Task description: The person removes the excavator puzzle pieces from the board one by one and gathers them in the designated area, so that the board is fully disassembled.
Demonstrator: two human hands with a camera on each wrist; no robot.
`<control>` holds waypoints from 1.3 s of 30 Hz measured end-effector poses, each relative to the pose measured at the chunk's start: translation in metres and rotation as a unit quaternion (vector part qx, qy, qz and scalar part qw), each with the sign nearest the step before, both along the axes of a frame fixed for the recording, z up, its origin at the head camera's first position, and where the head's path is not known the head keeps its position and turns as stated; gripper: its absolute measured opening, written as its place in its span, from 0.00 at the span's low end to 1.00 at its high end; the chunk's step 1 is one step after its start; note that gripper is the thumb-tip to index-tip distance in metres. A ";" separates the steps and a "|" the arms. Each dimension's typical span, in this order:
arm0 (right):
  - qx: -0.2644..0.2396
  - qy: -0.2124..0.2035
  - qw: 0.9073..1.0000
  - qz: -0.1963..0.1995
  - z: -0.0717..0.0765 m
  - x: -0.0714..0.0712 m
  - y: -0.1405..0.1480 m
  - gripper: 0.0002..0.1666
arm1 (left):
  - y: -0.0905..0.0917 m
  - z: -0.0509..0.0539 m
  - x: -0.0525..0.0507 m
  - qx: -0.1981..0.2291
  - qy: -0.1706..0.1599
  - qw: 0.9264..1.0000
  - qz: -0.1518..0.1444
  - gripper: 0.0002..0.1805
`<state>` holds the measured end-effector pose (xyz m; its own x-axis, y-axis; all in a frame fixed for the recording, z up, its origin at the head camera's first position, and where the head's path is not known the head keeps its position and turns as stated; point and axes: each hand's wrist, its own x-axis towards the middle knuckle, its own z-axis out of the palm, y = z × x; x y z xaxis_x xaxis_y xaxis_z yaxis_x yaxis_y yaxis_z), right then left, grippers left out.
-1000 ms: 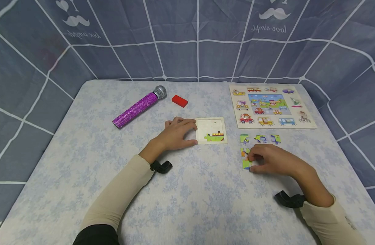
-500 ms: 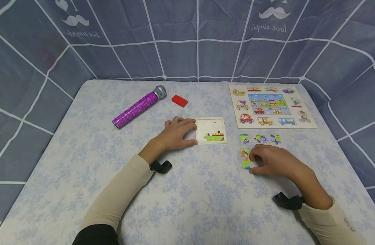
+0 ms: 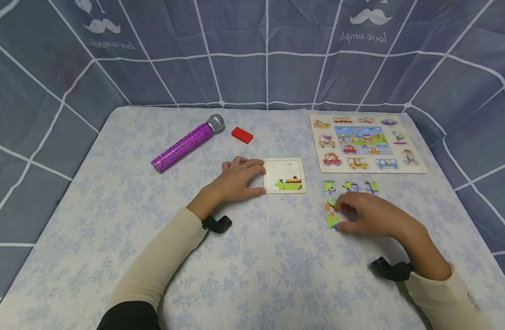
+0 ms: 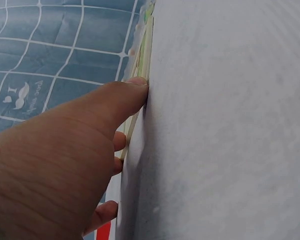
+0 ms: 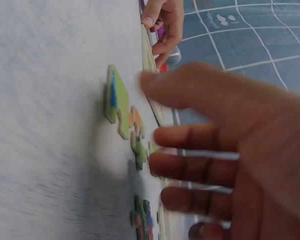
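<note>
My left hand (image 3: 238, 180) holds the left edge of a small square wooden puzzle tray (image 3: 281, 167), its thumb (image 4: 135, 85) at the near corner and fingers by the far one. One piece with a green and train-like print (image 3: 289, 184) lies in the tray's lower right. My right hand (image 3: 365, 213) hovers beside loose jigsaw pieces, fingers parted and holding nothing. Closest to it are a green piece with a blue corner (image 5: 120, 97) and an orange-and-green piece (image 3: 329, 205). Behind these lie a green piece (image 3: 329, 185) and two purple-and-green pieces (image 3: 351, 186).
A larger vehicle puzzle board (image 3: 370, 167) lies at the back right. A glittery purple microphone (image 3: 184, 146) and a red block (image 3: 242, 135) lie at the back left. Grey-blue checked cloth (image 3: 244, 82) hangs round the patterned tabletop (image 3: 252, 266).
My right hand has shifted slightly over the loose pieces, with its fingers lifting a little. The left hand and the tray have stayed in place.
</note>
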<state>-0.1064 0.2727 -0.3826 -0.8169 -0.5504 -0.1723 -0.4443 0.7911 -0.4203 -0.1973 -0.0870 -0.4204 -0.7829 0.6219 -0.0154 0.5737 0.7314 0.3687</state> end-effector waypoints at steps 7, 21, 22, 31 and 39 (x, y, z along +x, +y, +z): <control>-0.057 0.045 0.996 0.044 0.009 -0.032 -0.032 0.16 | 0.000 0.000 -0.001 -0.002 0.000 1.000 0.003 0.26; -0.010 0.039 0.995 0.087 -0.007 -0.084 -0.108 0.19 | 0.003 -0.002 0.001 0.002 0.003 1.000 -0.002 0.26; -0.013 0.036 0.996 0.085 -0.008 -0.085 -0.109 0.19 | 0.003 -0.002 0.001 0.002 0.003 1.000 0.000 0.26; -0.050 0.020 0.996 0.069 -0.008 -0.085 -0.112 0.20 | -0.001 0.000 0.000 0.006 0.006 1.000 0.000 0.26; -0.062 0.006 0.994 0.089 -0.007 -0.087 -0.110 0.21 | -0.001 0.001 0.002 0.001 -0.001 1.000 0.001 0.26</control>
<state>-0.1931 0.1631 -0.3898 -0.7064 -0.7026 -0.0854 -0.5781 0.6424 -0.5031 -0.1955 -0.0882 -0.4194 -0.7838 0.6208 -0.0161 0.5720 0.7317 0.3707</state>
